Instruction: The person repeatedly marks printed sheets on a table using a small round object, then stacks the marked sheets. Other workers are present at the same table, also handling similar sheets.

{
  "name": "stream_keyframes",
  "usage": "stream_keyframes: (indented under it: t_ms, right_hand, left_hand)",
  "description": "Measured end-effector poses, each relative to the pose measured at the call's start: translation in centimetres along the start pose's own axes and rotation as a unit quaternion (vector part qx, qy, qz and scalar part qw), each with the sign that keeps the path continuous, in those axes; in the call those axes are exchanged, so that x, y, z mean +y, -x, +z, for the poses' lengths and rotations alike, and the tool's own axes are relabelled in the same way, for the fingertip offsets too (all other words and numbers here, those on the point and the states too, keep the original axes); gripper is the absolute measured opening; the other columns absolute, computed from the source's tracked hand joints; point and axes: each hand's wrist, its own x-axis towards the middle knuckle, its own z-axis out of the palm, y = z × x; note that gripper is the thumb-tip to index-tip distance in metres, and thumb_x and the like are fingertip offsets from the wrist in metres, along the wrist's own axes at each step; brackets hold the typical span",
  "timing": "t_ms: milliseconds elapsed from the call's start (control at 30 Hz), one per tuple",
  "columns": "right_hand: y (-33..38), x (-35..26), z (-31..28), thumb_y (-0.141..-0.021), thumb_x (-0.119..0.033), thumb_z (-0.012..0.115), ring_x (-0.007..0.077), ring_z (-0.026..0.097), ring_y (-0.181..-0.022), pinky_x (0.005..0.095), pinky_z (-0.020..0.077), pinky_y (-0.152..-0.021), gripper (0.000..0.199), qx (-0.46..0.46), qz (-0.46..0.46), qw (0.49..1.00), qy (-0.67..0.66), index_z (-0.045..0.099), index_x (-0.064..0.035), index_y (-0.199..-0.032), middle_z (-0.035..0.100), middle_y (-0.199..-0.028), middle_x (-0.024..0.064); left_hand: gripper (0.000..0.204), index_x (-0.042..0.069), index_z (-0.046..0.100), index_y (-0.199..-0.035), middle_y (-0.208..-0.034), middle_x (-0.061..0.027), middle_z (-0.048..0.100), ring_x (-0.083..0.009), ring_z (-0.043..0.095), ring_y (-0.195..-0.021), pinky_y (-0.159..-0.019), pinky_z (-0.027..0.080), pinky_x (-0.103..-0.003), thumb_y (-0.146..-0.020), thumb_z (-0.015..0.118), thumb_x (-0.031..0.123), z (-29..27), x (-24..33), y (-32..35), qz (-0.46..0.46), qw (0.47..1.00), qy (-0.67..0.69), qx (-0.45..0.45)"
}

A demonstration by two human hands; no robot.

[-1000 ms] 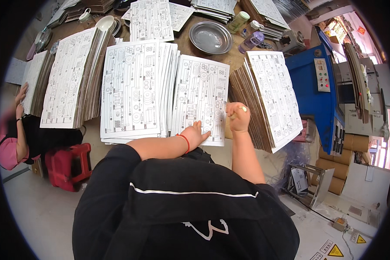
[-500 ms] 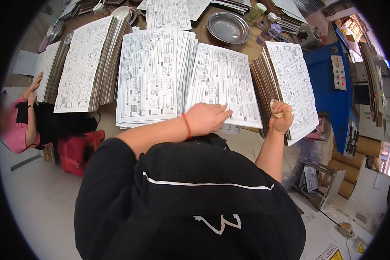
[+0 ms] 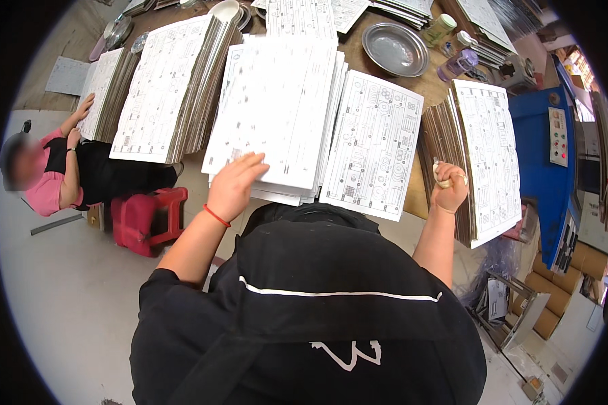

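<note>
My left hand (image 3: 236,183), a red band at its wrist, lies over the lower left edge of a white printed sheet (image 3: 277,111). Its fingers stretch across the top face and the thumb side is hidden; the sheet is smeared by motion above the middle stack. To its right rests another printed sheet (image 3: 378,138) with line drawings of parts. A fist is made by my right hand (image 3: 450,192) around a small pale-yellow thing (image 3: 443,178) I cannot make out further. That fist is at the near end of the right stack of printed boards (image 3: 490,155).
Another stack of boards (image 3: 159,88) stands to the left. Beyond it sits a person in pink (image 3: 51,179) with hands on a further stack, near a red stool (image 3: 172,212). A metal bowl (image 3: 395,50) and bottles (image 3: 458,64) are at the back; a blue machine (image 3: 537,135) stands right.
My left hand has moved left from the right-hand sheet to the middle stack, with a blurred sheet under its fingers. My right fist stays by the right stack. The view has shifted slightly.
</note>
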Motion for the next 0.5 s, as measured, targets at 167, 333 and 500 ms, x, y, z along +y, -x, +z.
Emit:
stream_keyframes:
  t_ms: [167,333,500]
  right_hand:
    - [-0.2,2.3,1.6,-0.078,-0.006,0.044,0.0217,0.048,-0.066,0.0367,0.0408,-0.072,0.020,-0.029,0.043,0.998,-0.031,0.050,-0.0026,-0.060,0.053,-0.063,0.0118]
    - [-1.3,6.5,4.7,-0.076,-0.004,0.044,0.0222,0.050,-0.064,0.0384,0.0430,-0.075,0.019,-0.051,0.098,0.992,-0.066,0.053,-0.0009,-0.060,0.055,-0.061,0.0114]
    - [-4.3,11.1,7.0,-0.077,-0.006,0.046,0.0229,0.048,-0.062,0.0368,0.0412,-0.070,0.021,-0.012,0.130,0.983,-0.131,0.049,-0.0006,-0.057,0.053,-0.059,0.0134]
  left_hand:
    - [0.035,0.004,0.067,-0.101,-0.117,-0.0167,0.063,-0.0339,0.059,-0.109,-0.093,0.048,-0.042,-0.070,0.055,-0.008,4.0,3.1,-1.6,-0.037,0.996,0.070,-0.038]
    - [0.045,0.006,0.061,-0.115,-0.130,-0.0148,0.054,-0.0339,0.045,-0.128,-0.105,0.038,-0.045,-0.070,0.068,0.004,11.7,10.7,-7.5,0.134,0.972,0.174,-0.082]
    - [0.113,0.022,0.018,-0.154,-0.160,-0.0162,0.009,-0.0335,0.009,-0.148,-0.116,0.013,-0.059,-0.065,0.082,0.051,17.3,12.0,-9.0,0.096,0.922,-0.010,-0.376]
